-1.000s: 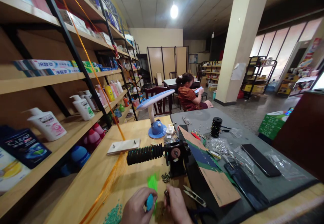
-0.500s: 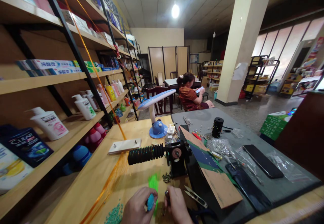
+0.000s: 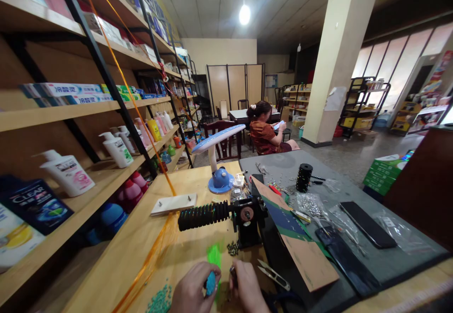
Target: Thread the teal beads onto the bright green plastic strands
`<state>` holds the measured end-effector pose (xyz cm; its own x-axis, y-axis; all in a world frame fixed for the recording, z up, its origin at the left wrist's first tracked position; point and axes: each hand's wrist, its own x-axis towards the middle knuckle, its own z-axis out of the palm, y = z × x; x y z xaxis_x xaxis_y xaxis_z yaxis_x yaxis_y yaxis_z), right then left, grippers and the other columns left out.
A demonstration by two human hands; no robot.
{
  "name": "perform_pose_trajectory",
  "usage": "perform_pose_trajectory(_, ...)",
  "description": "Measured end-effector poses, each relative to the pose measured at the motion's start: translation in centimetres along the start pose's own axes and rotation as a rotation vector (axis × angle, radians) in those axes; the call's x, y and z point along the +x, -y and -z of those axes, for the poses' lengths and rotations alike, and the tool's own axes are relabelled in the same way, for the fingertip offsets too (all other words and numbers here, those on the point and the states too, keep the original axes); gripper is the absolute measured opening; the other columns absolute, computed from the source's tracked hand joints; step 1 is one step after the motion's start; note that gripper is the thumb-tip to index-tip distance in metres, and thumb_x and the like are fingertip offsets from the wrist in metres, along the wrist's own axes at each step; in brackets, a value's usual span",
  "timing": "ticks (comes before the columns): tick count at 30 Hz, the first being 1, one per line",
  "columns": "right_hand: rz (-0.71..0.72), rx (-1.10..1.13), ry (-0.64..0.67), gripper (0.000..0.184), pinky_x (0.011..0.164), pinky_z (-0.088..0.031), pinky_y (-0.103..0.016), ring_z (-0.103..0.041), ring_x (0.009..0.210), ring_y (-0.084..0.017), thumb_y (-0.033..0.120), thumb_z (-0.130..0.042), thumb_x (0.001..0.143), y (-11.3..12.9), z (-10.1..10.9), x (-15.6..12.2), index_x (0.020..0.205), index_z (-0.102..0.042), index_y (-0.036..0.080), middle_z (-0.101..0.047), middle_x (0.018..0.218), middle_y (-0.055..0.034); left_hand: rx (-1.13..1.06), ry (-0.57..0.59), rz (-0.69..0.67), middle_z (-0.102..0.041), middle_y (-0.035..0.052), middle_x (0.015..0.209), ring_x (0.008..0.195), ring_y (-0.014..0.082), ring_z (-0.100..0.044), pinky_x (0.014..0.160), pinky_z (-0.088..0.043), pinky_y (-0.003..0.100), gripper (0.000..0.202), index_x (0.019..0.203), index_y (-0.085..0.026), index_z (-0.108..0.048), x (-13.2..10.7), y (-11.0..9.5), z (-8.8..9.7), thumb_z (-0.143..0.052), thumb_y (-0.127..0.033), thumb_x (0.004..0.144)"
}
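My left hand (image 3: 193, 288) is low in the middle, fingers curled around a small bright-blue tuft (image 3: 210, 284) that pokes out between thumb and fingers. Close by on the right, my right hand (image 3: 247, 287) is closed in a pinch; a small dark piece shows at its fingertips, too small to name. Bright green fibres (image 3: 213, 253) lie on the wooden table just beyond and between the hands. Left of my left hand is a pile of turquoise bits (image 3: 160, 300). Small dark metal pieces (image 3: 232, 248) lie beyond my right hand, and thread snips (image 3: 274, 275) are beside it.
A black ridged roller on a stand (image 3: 205, 215) spans the table ahead. Orange threads (image 3: 152, 261) run from the white block (image 3: 173, 204) towards me. A blue lamp (image 3: 220, 181), cardboard (image 3: 311, 261) and a phone (image 3: 368, 225) stand around. Shelves line the left; a person (image 3: 264, 131) sits beyond.
Almost nothing differs. Both hands stay in the same place with the same grips, and the view has shifted very slightly.
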<state>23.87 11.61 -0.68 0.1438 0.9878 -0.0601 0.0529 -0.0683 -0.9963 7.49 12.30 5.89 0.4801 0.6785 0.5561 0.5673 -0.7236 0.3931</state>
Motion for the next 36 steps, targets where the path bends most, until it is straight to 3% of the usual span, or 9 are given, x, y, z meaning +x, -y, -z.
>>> perform_pose_trajectory(7,-0.067,0.113,-0.055,0.068,0.052,-0.038,-0.025,-0.044,0.049,-0.013,0.081,-0.035,0.08,-0.1,-0.5,0.1,0.048,-0.041,0.021,-0.041,0.047,-0.0004,-0.047,-0.013,0.021,-0.069,-0.0005,0.079,0.073,0.0145,-0.068,0.068,-0.052,0.019,0.007,0.087,-0.023,-0.064,0.1,-0.3,0.0,-0.059,-0.019,0.091)
perform_pose_trajectory(13,-0.057,0.031,-0.079,0.071,0.054,-0.035,-0.028,-0.043,0.05,-0.014,0.081,-0.027,0.085,0.2,0.2,0.0,0.052,-0.043,0.02,-0.042,0.049,-0.0012,-0.196,-0.062,0.162,-0.069,0.0017,0.078,0.074,0.0163,-0.067,0.07,-0.05,0.021,0.017,0.083,-0.023,-0.068,0.1,-0.9,-0.4,-0.059,-0.034,0.093)
perform_pose_trajectory(16,0.062,-0.341,-0.106,0.064,0.058,-0.034,-0.028,-0.052,0.059,-0.017,0.065,-0.029,0.095,1.6,2.5,0.1,0.066,-0.058,0.016,-0.057,0.061,-0.0055,-0.331,-0.088,0.357,-0.067,0.0018,0.072,0.066,0.0166,-0.062,0.066,-0.048,0.022,0.033,0.079,-0.022,-0.069,0.0,-1.3,-0.8,-0.06,-0.052,0.09)
perform_pose_trajectory(20,0.189,-0.956,-0.147,0.036,0.083,-0.041,-0.038,-0.061,0.1,-0.033,0.038,-0.046,0.096,2.9,6.4,0.8,0.09,-0.073,0.015,-0.07,0.097,-0.0157,-0.502,-0.074,0.616,-0.062,0.0009,0.064,0.059,0.0156,-0.056,0.058,-0.043,0.022,0.051,0.075,-0.018,-0.068,-0.3,-1.5,-1.1,-0.065,-0.069,0.077)
perform_pose_trajectory(24,0.145,-1.131,-0.148,0.025,0.101,-0.035,-0.049,-0.05,0.124,-0.041,0.022,-0.059,0.088,2.8,8.0,0.9,0.105,-0.075,0.012,-0.065,0.122,-0.0211,-0.615,-0.142,0.718,-0.064,0.0022,0.067,0.064,0.017,-0.058,0.063,-0.045,0.023,0.056,0.073,-0.016,-0.069,-0.3,-1.6,-1.2,-0.072,-0.072,0.068)
perform_pose_trajectory(26,0.211,-1.015,-0.166,0.025,0.104,-0.033,-0.051,-0.05,0.123,-0.04,0.018,-0.06,0.085,2.9,7.6,0.3,0.104,-0.075,0.013,-0.066,0.119,-0.0193,-0.636,-0.165,0.751,-0.065,0.0025,0.066,0.065,0.0174,-0.058,0.064,-0.046,0.023,0.057,0.073,-0.016,-0.068,-0.3,-1.8,-1.3,-0.074,-0.072,0.065)
perform_pose_trajectory(29,0.279,-0.545,-0.11,0.025,0.091,-0.043,-0.041,-0.061,0.101,-0.031,0.034,-0.058,0.089,3.5,5.6,-0.8,0.093,-0.074,0.016,-0.071,0.1,-0.0138,-0.643,-0.188,0.773,-0.064,0.0023,0.067,0.065,0.0175,-0.058,0.065,-0.046,0.023,0.056,0.072,-0.016,-0.068,-0.4,-2.1,-1.4,-0.074,-0.071,0.065)
perform_pose_trajectory(32,0.111,-0.018,0.0,0.042,0.077,-0.048,-0.032,-0.065,0.085,-0.026,0.054,-0.062,0.083,4.1,3.0,-1.3,0.088,-0.074,0.014,-0.072,0.088,-0.0119,-0.642,-0.208,0.788,-0.064,0.002,0.066,0.064,0.0172,-0.057,0.063,-0.046,0.023,0.056,0.073,-0.016,-0.067,-0.8,-2.1,-1.8,-0.074,-0.071,0.065)
perform_pose_trajectory(36,0.028,0.127,0.021,0.049,0.069,-0.046,-0.028,-0.062,0.072,-0.023,0.059,-0.074,0.068,4.1,0.8,-0.9,0.073,-0.073,0.011,-0.071,0.074,-0.0102,-0.65,-0.203,0.791,-0.063,0.0025,0.065,0.062,0.0161,-0.055,0.061,-0.045,0.023,0.061,0.073,-0.015,-0.068,-1.4,-1.7,-2.5,-0.072,-0.076,0.063)
